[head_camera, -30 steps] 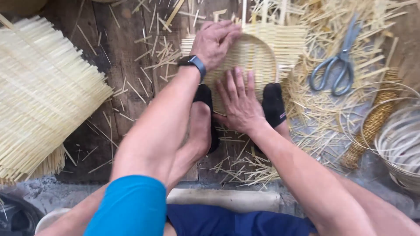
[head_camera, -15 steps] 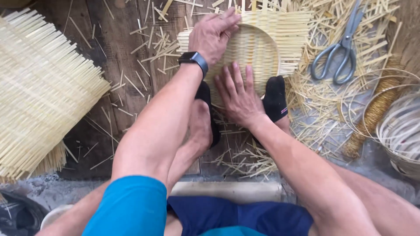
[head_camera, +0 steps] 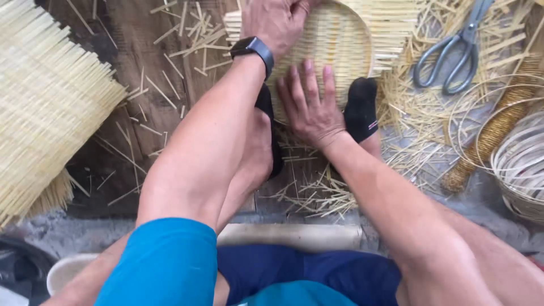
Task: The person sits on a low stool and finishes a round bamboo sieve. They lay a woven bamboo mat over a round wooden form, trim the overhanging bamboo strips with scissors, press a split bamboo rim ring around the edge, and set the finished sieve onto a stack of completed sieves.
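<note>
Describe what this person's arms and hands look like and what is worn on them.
Both arms are bare from the sleeves down. The left hand has a black smartwatch strapped on its wrist, and a bright blue short sleeve covers the upper arm. The right hand wears no glove, ring or band that shows.

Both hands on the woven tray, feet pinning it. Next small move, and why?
Probably the left hand presses the far rim down into shape while the right hand lies flat on the woven tray, because both black-socked feet already pin the near edge.
</note>
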